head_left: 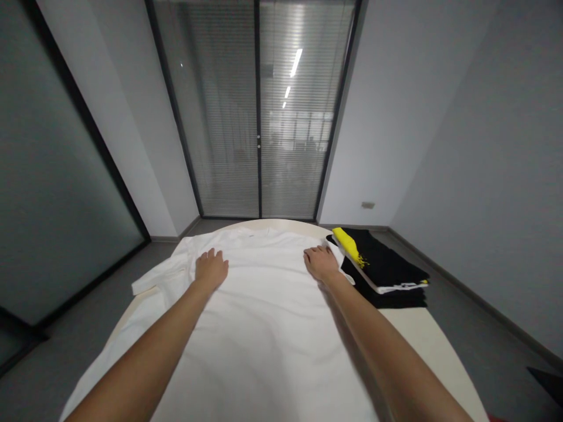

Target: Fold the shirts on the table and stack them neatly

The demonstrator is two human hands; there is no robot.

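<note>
A white T-shirt (264, 316) lies spread over the table, its collar at the far edge and one sleeve reaching out to the left. My left hand (212, 268) rests palm down on the shirt's left shoulder area, fingers extended. On the right shoulder area, beside the folded stack, my right hand (321, 261) presses flat with its fingers stretched forward and left. Neither hand grips anything. The shirt's right sleeve is partly hidden by my right hand and the stack.
A stack of folded black garments (387, 258), with a white layer and a yellow piece (349, 243) on it, sits at the table's right side. The pale table (422, 334) has a rounded edge. Beyond stand a glass door (259, 117) with blinds and grey walls.
</note>
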